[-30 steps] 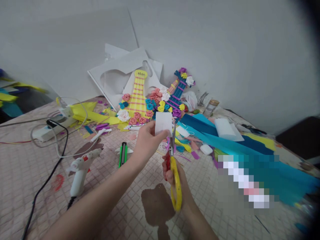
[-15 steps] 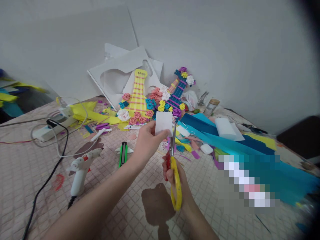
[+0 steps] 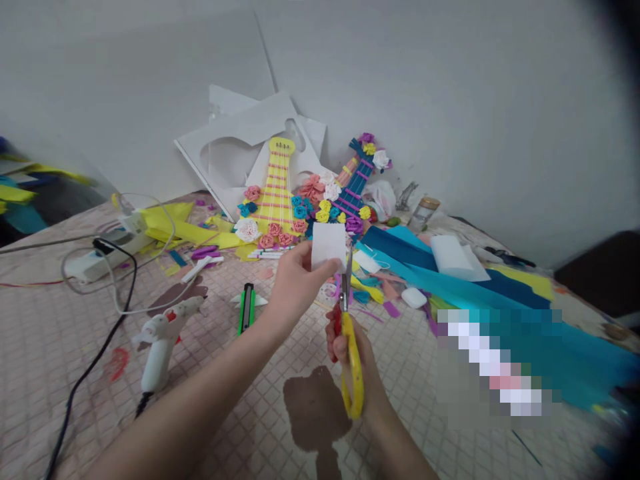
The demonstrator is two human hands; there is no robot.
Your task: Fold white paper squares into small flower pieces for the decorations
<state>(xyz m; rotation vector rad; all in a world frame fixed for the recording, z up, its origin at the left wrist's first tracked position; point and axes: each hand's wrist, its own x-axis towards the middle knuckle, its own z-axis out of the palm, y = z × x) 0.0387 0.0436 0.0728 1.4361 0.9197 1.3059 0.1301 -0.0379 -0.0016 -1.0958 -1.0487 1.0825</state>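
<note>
Between the thumb and fingers of my left hand [image 3: 299, 280] is a small white piece of paper [image 3: 328, 244], held upright above the table. My right hand [image 3: 357, 347] grips scissors [image 3: 353, 363] with one yellow and one red handle. Their blades point up and away from me, close along the paper's right edge. Whether the blades touch the paper I cannot tell. Behind the paper stand a yellow paper guitar [image 3: 277, 183] and a dark blue one [image 3: 356, 188], both trimmed with crepe paper flowers.
A white glue gun [image 3: 163, 350] stands at left, near a power strip [image 3: 103, 257] and loose cables. A green box cutter [image 3: 247, 309] lies by my left forearm. Blue crepe paper [image 3: 480, 300] and a white roll [image 3: 453, 257] cover the right side. White cut boards [image 3: 240, 133] lean on the wall.
Almost nothing differs. Both hands hold the same grip, and the paper and scissors stay in nearly the same place.
</note>
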